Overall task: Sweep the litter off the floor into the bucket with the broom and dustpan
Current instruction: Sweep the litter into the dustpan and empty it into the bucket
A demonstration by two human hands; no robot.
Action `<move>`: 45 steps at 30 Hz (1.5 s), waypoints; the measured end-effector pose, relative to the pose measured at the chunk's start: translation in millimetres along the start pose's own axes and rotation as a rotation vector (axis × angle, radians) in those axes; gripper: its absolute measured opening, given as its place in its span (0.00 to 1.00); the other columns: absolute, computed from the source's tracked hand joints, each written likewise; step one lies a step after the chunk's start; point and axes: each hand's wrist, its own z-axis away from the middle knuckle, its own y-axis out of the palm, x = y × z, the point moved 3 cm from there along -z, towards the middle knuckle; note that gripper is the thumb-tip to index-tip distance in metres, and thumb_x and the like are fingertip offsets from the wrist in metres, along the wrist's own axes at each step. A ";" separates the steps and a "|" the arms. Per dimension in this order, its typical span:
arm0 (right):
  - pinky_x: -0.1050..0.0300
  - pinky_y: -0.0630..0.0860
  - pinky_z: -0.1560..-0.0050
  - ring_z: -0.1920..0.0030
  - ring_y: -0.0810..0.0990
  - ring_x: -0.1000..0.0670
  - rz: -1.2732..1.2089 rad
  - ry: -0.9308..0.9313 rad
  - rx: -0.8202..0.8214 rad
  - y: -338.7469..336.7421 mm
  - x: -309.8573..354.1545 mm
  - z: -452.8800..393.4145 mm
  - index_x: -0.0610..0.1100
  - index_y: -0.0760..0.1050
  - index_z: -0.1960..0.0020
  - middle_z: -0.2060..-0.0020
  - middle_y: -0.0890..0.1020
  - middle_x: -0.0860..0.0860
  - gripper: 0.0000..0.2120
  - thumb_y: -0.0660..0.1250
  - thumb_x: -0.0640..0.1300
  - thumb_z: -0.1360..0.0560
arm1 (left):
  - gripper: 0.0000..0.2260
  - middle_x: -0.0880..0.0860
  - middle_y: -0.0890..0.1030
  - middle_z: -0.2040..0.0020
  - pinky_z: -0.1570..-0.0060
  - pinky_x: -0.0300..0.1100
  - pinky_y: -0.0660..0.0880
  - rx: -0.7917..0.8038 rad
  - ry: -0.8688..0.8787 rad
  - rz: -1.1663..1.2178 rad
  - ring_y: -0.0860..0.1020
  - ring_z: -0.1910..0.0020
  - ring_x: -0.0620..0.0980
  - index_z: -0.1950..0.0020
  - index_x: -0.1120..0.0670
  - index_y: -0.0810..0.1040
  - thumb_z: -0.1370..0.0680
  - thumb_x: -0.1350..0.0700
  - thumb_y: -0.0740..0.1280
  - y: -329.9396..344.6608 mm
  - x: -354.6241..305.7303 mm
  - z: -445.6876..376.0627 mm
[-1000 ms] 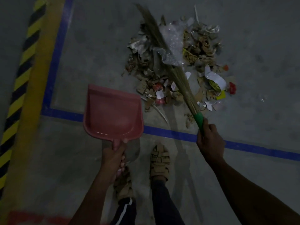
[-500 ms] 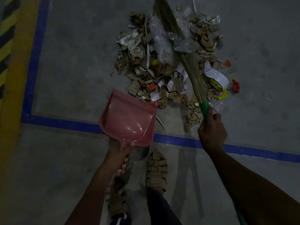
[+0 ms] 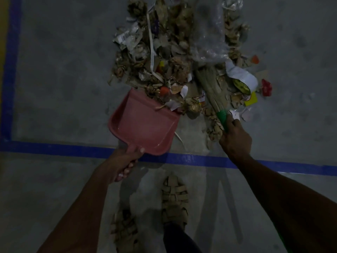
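A heap of litter (image 3: 169,57), made of cardboard scraps, paper, clear plastic and a few red and yellow bits, lies on the grey floor ahead of me. My left hand (image 3: 124,163) grips the handle of a pink dustpan (image 3: 144,125), whose front lip touches the near edge of the heap. My right hand (image 3: 235,139) grips the green neck of a straw broom (image 3: 211,84). The bristles lie across the right part of the heap and run under the plastic. No bucket is in view.
A blue floor line (image 3: 191,158) runs across just behind the dustpan, with another blue line (image 3: 11,70) up the left side. My two sandalled feet (image 3: 174,199) stand close behind the line. Loose scraps (image 3: 266,87) lie at the heap's right edge.
The dustpan has moved forward and down until its lip meets the heap. The broom has swung from leaning left to lying over the heap's right side. The view has closed in on the litter.
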 end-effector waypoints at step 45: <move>0.45 0.74 0.54 0.42 0.75 0.36 -0.150 0.013 -0.038 32.9 43.6 -73.8 0.43 0.57 0.23 0.31 0.69 0.42 0.40 0.71 0.40 0.30 | 0.25 0.52 0.65 0.80 0.82 0.31 0.57 -0.043 0.164 -0.228 0.59 0.85 0.45 0.70 0.56 0.68 0.21 0.43 0.69 -67.1 -45.0 -75.3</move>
